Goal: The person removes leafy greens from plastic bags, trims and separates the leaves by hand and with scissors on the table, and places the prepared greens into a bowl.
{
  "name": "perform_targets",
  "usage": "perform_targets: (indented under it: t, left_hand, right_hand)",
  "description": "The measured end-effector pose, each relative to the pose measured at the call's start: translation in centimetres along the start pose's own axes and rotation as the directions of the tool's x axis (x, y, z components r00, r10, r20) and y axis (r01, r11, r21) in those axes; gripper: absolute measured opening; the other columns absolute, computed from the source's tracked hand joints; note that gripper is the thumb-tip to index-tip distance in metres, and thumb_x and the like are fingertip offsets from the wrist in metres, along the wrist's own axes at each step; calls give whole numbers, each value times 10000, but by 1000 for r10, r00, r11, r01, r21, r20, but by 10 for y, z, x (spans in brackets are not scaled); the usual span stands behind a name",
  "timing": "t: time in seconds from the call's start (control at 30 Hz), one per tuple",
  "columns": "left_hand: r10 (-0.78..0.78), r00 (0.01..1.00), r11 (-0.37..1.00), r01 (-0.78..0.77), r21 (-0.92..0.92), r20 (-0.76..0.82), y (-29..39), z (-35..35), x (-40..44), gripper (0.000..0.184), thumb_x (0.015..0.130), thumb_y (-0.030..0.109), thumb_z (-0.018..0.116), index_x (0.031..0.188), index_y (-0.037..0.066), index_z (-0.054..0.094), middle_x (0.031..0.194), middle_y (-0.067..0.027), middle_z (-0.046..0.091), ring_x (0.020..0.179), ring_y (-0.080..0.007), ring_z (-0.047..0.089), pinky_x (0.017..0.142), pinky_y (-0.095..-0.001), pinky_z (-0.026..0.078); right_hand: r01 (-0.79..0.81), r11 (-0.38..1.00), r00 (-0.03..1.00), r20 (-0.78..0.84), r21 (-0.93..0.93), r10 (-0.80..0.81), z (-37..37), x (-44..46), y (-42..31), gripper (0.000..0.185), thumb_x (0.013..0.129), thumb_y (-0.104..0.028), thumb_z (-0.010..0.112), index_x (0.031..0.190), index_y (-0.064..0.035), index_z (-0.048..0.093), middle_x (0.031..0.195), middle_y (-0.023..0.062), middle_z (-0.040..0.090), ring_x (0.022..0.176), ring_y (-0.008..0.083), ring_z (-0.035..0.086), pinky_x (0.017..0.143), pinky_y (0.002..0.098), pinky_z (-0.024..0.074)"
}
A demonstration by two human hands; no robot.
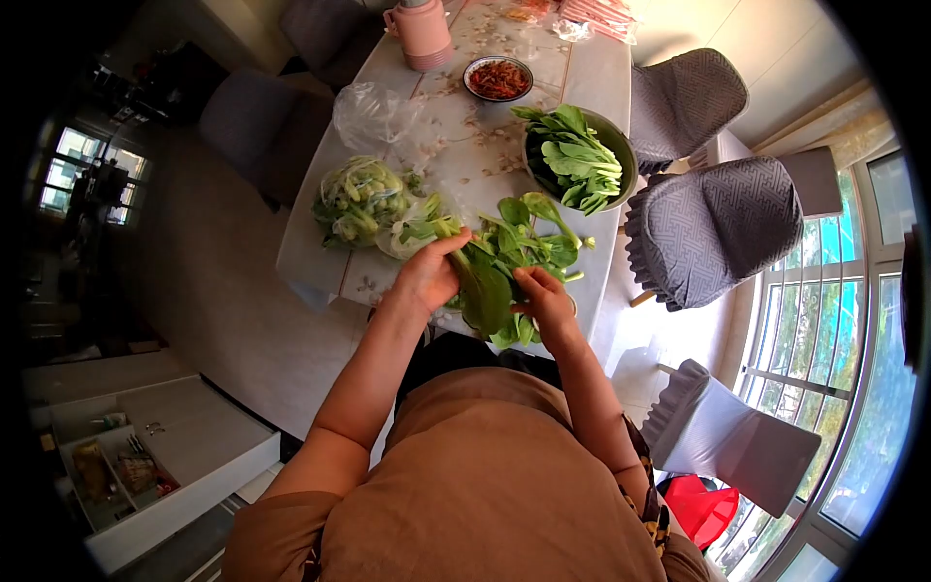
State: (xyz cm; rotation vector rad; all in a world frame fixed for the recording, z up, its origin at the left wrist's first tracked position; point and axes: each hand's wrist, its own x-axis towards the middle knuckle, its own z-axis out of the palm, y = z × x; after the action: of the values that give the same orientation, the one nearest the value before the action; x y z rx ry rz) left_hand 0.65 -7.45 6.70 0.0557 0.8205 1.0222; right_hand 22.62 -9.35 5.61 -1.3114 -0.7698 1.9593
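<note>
My left hand [427, 278] is closed round the stem end of a leafy green [484, 299], which looks like bok choy. Its broad dark leaf hangs toward my body. On the other side, my right hand [546, 303] has its fingers curled in against the leaves; the fingertips are partly hidden. Just beyond lie loose greens [533, 236] on the table. Left of them sits a clear plastic bag of greens [361, 202], beside a second, partly opened bag [412, 233]. A deep green bowl [629, 160] at the right holds more leafy stalks.
The patterned tablecloth [465, 179] also bears an empty-looking plastic bag [373, 113], a bowl of reddish-brown food [497, 80] and a pink thermos [422, 37]. Covered chairs [718, 228] stand along the right. An open drawer [184, 485] is at lower left.
</note>
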Motion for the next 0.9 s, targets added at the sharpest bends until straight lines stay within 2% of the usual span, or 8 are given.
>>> perform_targets:
  t: [0.1,0.2,0.3,0.4,0.57,0.7,0.8,0.9]
  left_hand:
    - [48,998,998,-46,47,-41,-6,-7,6,254,972,226,657,1128,27,647,1109,-96,674,1053,-247,644,967,-416,513]
    - [48,992,996,-38,86,-117,-9,4,1,249,961,228,672,1121,39,654,1110,-94,677,1039,-242,653,941,-409,527]
    - [27,985,997,-15,75,-172,-10,3,4,234,952,226,686,1110,56,660,1100,-90,682,1021,-238,661,923,-403,535]
    - [14,988,998,-5,58,-153,-9,0,5,234,943,228,701,1105,65,659,1107,-90,678,1032,-237,656,922,-404,533]
    - [-21,1000,996,19,-90,-15,-9,3,2,267,945,248,705,1127,65,637,1134,-97,669,1088,-232,633,975,-408,501]
    - [21,987,1000,-20,-5,159,-6,5,-6,242,959,228,681,1130,66,629,1139,-97,673,1083,-220,631,987,-397,491]
    - [95,987,993,-103,60,132,-9,6,-7,201,957,211,676,1094,69,639,1106,-86,681,1036,-208,646,941,-387,515]
    - [147,989,978,-150,143,31,-10,4,-7,191,933,215,705,1051,78,647,1022,-57,681,963,-194,658,883,-376,534]
  right_hand:
    - [309,853,934,-34,-420,-355,-5,17,14,339,990,-339,651,1112,-24,630,1026,57,660,904,164,630,812,305,515]
    - [335,884,942,81,-326,-326,4,8,1,388,981,-333,668,1186,-9,610,1064,67,662,929,165,618,846,314,499]
    - [464,784,885,194,-412,-423,10,6,5,371,974,-291,684,1215,-20,606,1063,60,659,944,142,611,843,292,496]
    - [243,942,967,128,-232,-218,10,1,-2,363,962,-253,701,1232,-30,603,1058,59,660,934,123,607,824,263,491]
    - [149,980,982,138,-132,-131,0,5,3,329,967,-231,691,1224,-47,603,1041,47,663,917,108,606,787,264,512]
    - [-23,999,991,129,32,19,7,-11,-13,273,993,-255,650,1186,-64,622,1022,28,662,917,122,620,732,297,558]
    - [-16,999,991,131,28,12,8,-15,-14,288,1015,-293,609,1205,-77,631,1048,33,655,965,139,620,696,315,583]
    - [113,993,987,116,-36,-108,2,-12,-2,336,1030,-322,586,1242,-65,628,1086,46,643,1013,131,599,758,298,562]
